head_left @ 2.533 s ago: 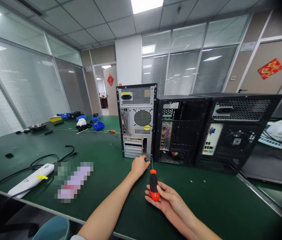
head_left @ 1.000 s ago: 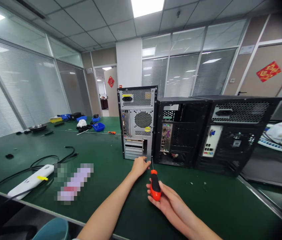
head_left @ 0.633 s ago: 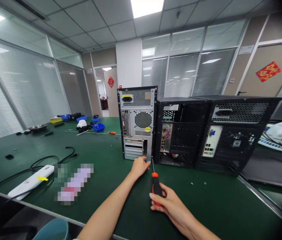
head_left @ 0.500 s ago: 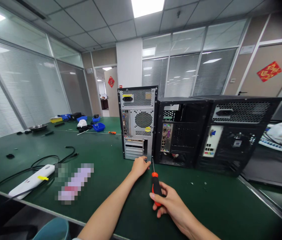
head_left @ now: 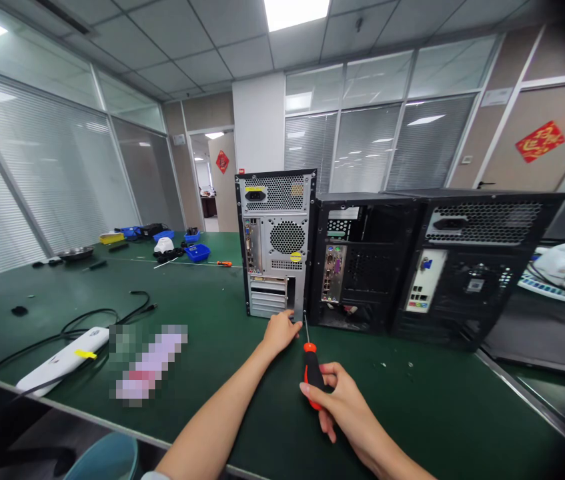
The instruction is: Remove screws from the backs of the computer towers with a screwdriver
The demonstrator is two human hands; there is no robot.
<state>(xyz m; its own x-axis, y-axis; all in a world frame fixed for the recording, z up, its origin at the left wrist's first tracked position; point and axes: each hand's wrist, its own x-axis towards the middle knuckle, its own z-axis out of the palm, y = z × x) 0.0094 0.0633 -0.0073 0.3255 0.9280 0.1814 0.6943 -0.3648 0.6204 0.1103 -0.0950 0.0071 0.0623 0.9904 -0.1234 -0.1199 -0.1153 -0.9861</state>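
Note:
A grey computer case (head_left: 287, 213) stands upright with its back panel towards me. My left hand (head_left: 281, 333) is at its lower right corner, fingers bent against the panel's bottom edge; part of their grip is hidden. In my right hand (head_left: 339, 397) is a screwdriver (head_left: 311, 370) with an orange and black handle, held by thumb and forefinger while the lower fingers hang looser. Its shaft points up and away, the tip at the case's lower right edge close to my left thumb. Whether the tip sits in a screw is too small to tell.
Two black computer cases (head_left: 362, 267) stand close on the right. A white power strip (head_left: 65, 360) with black cables lies on the left of the green table (head_left: 202, 307). Farther back are blue trays (head_left: 197, 253) and another orange screwdriver (head_left: 224, 264). Small bits lie at right.
The lower fingers of my right hand have loosened and straightened downward from the handle. The screwdriver's tip and my left hand stay in nearly the same place.

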